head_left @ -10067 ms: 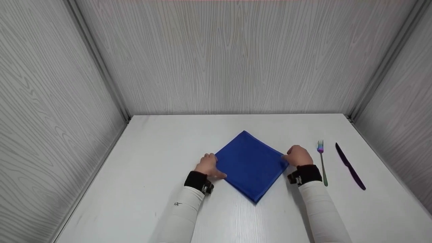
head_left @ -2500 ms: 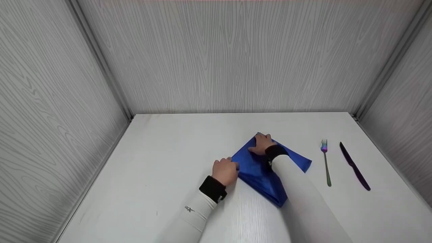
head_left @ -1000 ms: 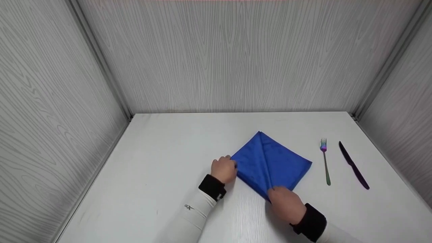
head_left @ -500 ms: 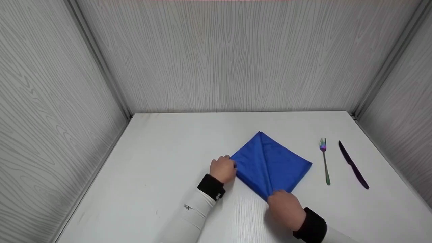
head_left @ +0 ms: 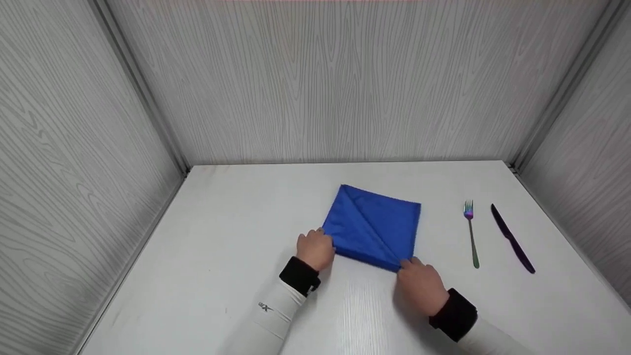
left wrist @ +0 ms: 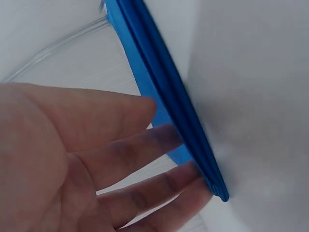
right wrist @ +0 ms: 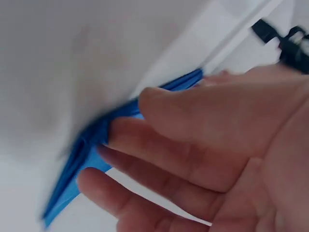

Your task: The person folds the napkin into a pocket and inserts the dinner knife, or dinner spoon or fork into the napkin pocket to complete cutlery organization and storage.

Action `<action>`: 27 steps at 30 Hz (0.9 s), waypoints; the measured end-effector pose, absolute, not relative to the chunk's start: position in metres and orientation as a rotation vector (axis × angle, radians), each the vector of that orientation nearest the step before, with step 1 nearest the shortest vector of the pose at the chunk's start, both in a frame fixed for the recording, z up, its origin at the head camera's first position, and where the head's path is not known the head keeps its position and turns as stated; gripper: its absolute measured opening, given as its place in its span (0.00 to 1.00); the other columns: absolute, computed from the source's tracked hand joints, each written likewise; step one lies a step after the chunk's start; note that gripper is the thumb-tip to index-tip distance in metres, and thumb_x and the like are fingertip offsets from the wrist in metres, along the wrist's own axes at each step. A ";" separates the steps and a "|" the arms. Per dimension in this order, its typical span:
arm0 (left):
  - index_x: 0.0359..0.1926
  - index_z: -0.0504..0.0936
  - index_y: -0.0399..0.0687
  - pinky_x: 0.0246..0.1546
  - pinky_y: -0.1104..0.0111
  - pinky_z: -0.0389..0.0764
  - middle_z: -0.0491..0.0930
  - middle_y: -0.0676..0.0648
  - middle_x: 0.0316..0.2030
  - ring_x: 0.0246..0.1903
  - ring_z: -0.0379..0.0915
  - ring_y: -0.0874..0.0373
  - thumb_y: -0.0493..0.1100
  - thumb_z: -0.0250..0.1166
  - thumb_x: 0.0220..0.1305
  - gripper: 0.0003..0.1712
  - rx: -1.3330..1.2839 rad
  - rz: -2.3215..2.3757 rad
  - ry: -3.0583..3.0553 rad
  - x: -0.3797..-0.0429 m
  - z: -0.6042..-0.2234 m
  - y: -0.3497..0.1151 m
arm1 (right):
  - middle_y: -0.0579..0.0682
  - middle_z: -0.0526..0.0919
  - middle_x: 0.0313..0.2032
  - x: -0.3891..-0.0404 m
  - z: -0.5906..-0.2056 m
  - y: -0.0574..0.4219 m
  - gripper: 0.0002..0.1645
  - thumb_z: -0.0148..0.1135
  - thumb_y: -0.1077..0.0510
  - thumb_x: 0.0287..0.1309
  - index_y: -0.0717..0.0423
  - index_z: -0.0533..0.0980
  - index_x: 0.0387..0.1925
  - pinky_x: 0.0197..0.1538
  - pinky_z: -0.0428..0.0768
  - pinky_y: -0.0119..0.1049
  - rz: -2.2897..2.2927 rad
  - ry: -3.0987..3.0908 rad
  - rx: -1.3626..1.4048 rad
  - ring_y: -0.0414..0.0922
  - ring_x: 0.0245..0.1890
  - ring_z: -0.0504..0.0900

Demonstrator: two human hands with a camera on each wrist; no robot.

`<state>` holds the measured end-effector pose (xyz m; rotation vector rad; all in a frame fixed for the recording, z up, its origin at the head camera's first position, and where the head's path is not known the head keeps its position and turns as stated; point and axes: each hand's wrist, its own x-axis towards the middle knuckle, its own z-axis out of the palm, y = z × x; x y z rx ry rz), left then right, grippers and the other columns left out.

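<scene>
A blue cloth napkin (head_left: 394, 222), folded into a layered square, lies on the white table. A diagonal fold runs across its top from the far left corner to the near right one. My left hand (head_left: 315, 250) holds the near left corner; in the left wrist view, its thumb and fingers meet the thick folded edge of the napkin (left wrist: 166, 87). At the near right corner my right hand (head_left: 422, 287) pinches the cloth. The right wrist view has the right hand's thumb and forefinger (right wrist: 130, 137) close together at the napkin's edge (right wrist: 82, 145), slightly blurred.
To the right of the napkin lies a rainbow-coloured fork (head_left: 471, 231), tines pointing away. A dark purple knife (head_left: 512, 239) lies beyond it, slanting. Grey wood-grain panels (head_left: 315, 84) stand at the back and on both sides of the table (head_left: 236, 212).
Earlier the right hand pressed on the napkin, then drew back to its near corner. In the last half second the napkin has turned anticlockwise and shifted left, both hands holding it.
</scene>
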<state>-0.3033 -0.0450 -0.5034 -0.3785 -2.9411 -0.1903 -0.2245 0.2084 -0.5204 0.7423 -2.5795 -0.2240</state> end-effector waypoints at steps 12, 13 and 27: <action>0.35 0.91 0.43 0.41 0.56 0.78 0.88 0.43 0.48 0.43 0.81 0.47 0.47 0.77 0.61 0.11 -0.512 -0.068 -2.904 -0.282 -0.506 -0.069 | 0.54 0.89 0.39 -0.259 -0.522 0.234 0.12 0.66 0.77 0.54 0.63 0.87 0.36 0.27 0.85 0.46 0.008 -2.703 0.763 0.53 0.36 0.84; 0.34 0.91 0.43 0.41 0.56 0.79 0.89 0.43 0.47 0.42 0.81 0.47 0.47 0.77 0.61 0.11 -0.516 -0.059 -2.901 -0.281 -0.506 -0.069 | 0.55 0.89 0.40 -0.260 -0.521 0.234 0.12 0.66 0.77 0.55 0.63 0.88 0.37 0.30 0.86 0.47 0.045 -2.723 0.759 0.53 0.38 0.85; 0.27 0.89 0.46 0.39 0.59 0.78 0.86 0.47 0.30 0.36 0.81 0.50 0.40 0.80 0.55 0.07 -0.545 -0.005 -2.828 -0.289 -0.510 -0.071 | 0.54 0.89 0.43 -0.264 -0.520 0.240 0.13 0.64 0.76 0.58 0.63 0.88 0.39 0.41 0.88 0.46 0.201 -2.794 0.776 0.54 0.42 0.86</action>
